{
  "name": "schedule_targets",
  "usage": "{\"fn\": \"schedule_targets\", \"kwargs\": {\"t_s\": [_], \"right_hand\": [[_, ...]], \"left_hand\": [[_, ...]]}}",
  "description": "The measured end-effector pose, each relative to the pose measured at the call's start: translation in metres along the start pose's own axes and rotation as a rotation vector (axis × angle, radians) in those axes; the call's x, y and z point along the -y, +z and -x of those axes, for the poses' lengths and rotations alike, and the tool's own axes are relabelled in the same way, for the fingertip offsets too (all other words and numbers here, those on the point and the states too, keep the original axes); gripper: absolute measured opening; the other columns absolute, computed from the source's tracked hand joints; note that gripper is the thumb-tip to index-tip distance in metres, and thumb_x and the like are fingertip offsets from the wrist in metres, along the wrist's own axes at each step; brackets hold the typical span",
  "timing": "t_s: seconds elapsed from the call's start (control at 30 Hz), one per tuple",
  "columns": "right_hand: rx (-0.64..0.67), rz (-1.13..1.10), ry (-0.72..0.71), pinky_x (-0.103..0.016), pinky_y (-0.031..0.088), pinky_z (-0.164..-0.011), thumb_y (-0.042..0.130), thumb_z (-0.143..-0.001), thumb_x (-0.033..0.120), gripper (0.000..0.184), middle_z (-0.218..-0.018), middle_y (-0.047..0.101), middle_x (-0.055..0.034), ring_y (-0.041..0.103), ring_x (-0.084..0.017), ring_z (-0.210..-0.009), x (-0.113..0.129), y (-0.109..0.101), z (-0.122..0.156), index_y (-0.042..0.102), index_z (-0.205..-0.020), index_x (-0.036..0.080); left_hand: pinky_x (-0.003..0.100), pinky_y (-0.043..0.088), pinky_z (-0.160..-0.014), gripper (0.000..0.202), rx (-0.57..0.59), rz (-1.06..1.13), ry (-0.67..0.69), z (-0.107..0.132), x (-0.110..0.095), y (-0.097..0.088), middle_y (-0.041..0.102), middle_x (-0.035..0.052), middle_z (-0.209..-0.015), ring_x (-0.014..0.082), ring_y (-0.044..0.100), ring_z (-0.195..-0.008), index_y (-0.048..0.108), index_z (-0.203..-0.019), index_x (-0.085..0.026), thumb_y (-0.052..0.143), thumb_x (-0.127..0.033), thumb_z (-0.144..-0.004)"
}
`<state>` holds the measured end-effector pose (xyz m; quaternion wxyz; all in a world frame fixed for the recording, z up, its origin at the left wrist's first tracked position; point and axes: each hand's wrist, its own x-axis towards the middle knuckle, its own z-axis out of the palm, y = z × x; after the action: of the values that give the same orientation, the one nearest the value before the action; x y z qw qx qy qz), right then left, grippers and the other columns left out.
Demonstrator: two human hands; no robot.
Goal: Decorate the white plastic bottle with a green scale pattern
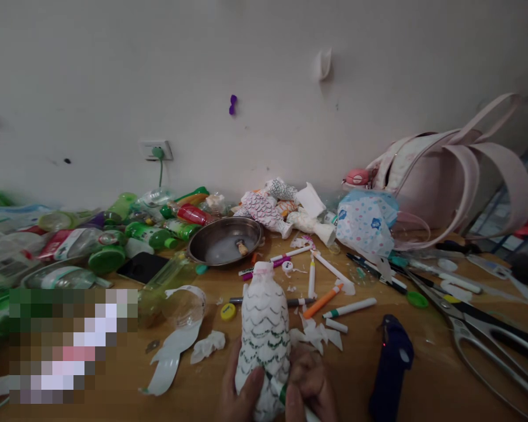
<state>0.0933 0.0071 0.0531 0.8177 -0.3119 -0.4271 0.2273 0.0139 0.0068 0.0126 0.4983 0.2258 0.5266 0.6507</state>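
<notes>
A paper-covered bottle (264, 316) stands at the bottom centre, its neck pointing away from me. Rows of curved scale marks run across its white surface, dark grey higher up and green lower down. My left hand (242, 390) wraps round its lower left side, the thumb lying over the front. In my right hand (310, 387) is a green marker (282, 394), its tip against the paper low on the bottle. Beyond the bottle lie a grey marker (299, 302), an orange marker (322, 302) and a green-capped marker (349, 308).
A metal bowl (193, 249) of cloudy liquid holds a brush. Plastic bottles (149, 235) crowd the left, and scale-patterned paper shapes (264, 211) lie behind. Large scissors (462, 334), a dark blue tool (391, 363) and a pink bag (431, 181) are at right. Paper scraps (207, 346) lie around.
</notes>
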Motion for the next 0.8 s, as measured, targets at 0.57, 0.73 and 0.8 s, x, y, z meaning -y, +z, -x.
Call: {"fn": "schedule_targets", "kwargs": {"t_s": [0.57,0.73,0.8], "right_hand": [[-0.074,-0.108,0.109,-0.024,0.037,-0.064,0.051,-0.094,0.041,0.031,-0.063,0.036,0.0060,0.040,-0.014,-0.065,-0.007,-0.001,0.004,0.040,-0.070,0.025],[-0.058,-0.117,0.155,-0.024,0.039,-0.064,0.053,-0.093,0.041,0.032,-0.064,0.040,0.0054,0.045,-0.015,-0.067,-0.007,-0.008,0.006,0.041,-0.069,0.025],[-0.059,-0.119,0.177,-0.025,0.041,-0.066,0.054,-0.093,0.041,0.031,-0.066,0.043,0.0048,0.046,-0.015,-0.069,-0.007,-0.009,0.006,0.041,-0.069,0.024]], "left_hand": [[0.045,0.048,-0.094,0.057,0.030,0.060,-0.093,-0.003,0.001,0.001,0.074,0.0123,-0.106,0.0359,0.063,-0.107,0.065,-0.106,-0.017,0.074,-0.052,-0.062],[0.043,0.047,-0.094,0.065,0.040,0.059,-0.106,-0.001,0.001,0.001,0.074,0.0125,-0.103,0.0350,0.061,-0.110,0.062,-0.113,-0.016,0.075,-0.052,-0.061],[0.042,0.050,-0.088,0.069,0.062,0.079,-0.107,0.000,-0.001,0.003,0.075,0.0125,-0.100,0.0343,0.065,-0.103,0.059,-0.117,-0.015,0.074,-0.053,-0.062]]}}
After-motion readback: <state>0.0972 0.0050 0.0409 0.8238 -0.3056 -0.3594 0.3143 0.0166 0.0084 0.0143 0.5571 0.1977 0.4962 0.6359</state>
